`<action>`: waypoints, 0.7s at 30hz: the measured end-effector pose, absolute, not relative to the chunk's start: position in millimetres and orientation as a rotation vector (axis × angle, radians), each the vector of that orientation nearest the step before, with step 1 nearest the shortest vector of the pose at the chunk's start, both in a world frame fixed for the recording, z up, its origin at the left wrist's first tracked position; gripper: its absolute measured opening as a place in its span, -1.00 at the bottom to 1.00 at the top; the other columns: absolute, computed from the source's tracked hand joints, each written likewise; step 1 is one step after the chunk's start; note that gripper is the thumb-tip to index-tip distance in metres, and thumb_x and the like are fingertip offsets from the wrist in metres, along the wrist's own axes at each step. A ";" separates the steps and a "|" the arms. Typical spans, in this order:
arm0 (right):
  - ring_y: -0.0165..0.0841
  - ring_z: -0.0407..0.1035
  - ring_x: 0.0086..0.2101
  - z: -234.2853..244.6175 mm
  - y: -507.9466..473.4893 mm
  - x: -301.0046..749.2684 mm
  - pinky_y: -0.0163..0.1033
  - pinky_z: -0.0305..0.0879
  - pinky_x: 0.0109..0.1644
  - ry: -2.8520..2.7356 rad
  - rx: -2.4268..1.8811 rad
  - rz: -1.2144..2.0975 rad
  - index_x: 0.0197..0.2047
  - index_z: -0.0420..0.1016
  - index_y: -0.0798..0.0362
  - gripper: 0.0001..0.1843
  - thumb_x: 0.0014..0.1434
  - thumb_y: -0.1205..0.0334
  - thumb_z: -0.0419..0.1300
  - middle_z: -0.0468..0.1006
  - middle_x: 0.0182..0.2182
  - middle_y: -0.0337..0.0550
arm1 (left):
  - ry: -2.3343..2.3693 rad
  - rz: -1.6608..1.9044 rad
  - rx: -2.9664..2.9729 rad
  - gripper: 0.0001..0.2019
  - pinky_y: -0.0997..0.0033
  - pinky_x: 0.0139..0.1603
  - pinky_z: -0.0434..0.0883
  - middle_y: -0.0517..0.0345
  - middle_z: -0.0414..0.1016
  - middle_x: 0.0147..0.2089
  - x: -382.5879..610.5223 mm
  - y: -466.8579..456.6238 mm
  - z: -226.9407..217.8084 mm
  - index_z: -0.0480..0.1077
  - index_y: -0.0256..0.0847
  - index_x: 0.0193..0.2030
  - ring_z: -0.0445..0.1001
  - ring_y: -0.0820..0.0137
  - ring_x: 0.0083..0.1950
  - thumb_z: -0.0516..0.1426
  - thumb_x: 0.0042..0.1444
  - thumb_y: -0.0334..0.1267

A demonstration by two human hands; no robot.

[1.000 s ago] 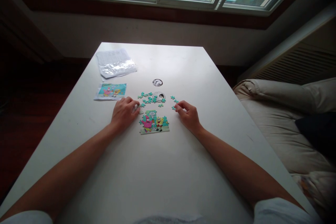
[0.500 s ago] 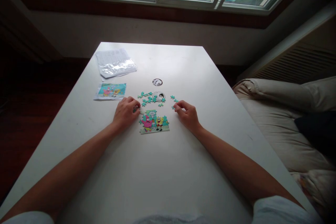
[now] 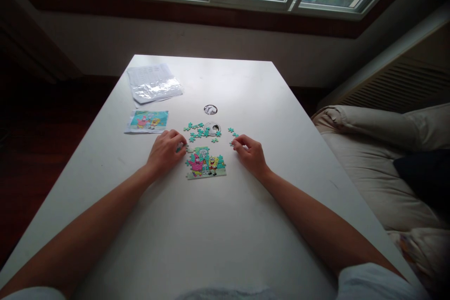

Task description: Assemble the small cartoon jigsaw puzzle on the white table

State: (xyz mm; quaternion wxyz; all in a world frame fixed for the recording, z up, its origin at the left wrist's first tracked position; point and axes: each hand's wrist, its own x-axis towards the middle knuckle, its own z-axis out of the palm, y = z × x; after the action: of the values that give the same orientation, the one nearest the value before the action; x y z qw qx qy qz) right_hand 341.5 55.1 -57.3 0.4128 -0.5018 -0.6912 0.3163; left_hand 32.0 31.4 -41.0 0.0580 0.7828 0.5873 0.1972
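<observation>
A partly joined cartoon jigsaw (image 3: pixel 206 163) lies on the white table (image 3: pixel 211 225) between my hands. My left hand (image 3: pixel 165 151) rests just left of it, fingers curled, its fingertips pinching a small teal piece at the puzzle's upper left corner. My right hand (image 3: pixel 250 153) sits right of the puzzle, fingers curled, its fingertips on a loose teal piece. Several loose teal pieces (image 3: pixel 201 132) are scattered just beyond the puzzle.
A reference picture card (image 3: pixel 147 121) lies at the left, and a clear plastic bag (image 3: pixel 153 83) sits farther back. A round cable hole (image 3: pixel 210 109) is in the table's middle. A cushioned sofa (image 3: pixel 386 168) runs along the right edge. Windows span the far wall.
Both hands stay almost where they were; the left fingertips have shifted slightly toward the puzzle's upper left corner. The view has drifted a little.
</observation>
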 end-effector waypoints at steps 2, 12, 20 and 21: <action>-0.44 0.36 -0.37 -56.6 54.9 341.5 -0.37 0.26 -0.26 -1.740 -1.258 0.796 -0.31 0.52 0.09 -0.73 0.27 0.06 0.16 0.53 -0.41 -0.21 | 1.772 0.603 2.372 -0.89 0.15 0.03 0.34 0.08 0.48 -0.09 32.5 31.3 -41.4 0.52 -0.11 -0.18 0.39 0.19 -0.03 0.16 0.18 -0.27; -0.43 0.37 -0.38 -58.0 55.8 341.4 -0.36 0.26 -0.29 -1.741 -1.260 0.815 -0.30 0.52 0.09 -0.71 0.28 0.04 0.16 0.53 -0.40 -0.20 | 1.741 0.589 2.381 -0.87 0.18 0.01 0.33 0.10 0.48 -0.08 31.6 31.2 -42.8 0.53 -0.06 -0.16 0.40 0.21 -0.05 0.15 0.20 -0.27; -0.43 0.37 -0.38 -58.9 55.4 342.1 -0.35 0.27 -0.29 -1.743 -1.252 0.838 -0.29 0.52 0.09 -0.71 0.28 0.03 0.16 0.52 -0.40 -0.20 | 1.707 0.579 2.386 -0.81 0.17 0.03 0.34 0.09 0.48 -0.08 33.3 30.2 -39.5 0.55 -0.04 -0.10 0.39 0.21 -0.04 0.17 0.17 -0.28; -0.43 0.37 -0.38 -59.1 55.5 342.2 -0.35 0.27 -0.29 -1.744 -1.253 0.838 -0.29 0.52 0.09 -0.70 0.28 0.03 0.16 0.53 -0.40 -0.20 | 1.705 0.573 2.391 -0.81 0.17 0.03 0.33 0.09 0.48 -0.08 33.2 30.1 -39.3 0.55 -0.04 -0.11 0.39 0.21 -0.05 0.16 0.17 -0.28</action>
State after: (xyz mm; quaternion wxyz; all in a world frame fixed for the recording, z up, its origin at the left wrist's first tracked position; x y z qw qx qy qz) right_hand 342.2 55.5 -59.1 0.4062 -0.4966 -0.6915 0.3321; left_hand 33.2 30.1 -39.3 0.0749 0.7969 0.5682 0.1909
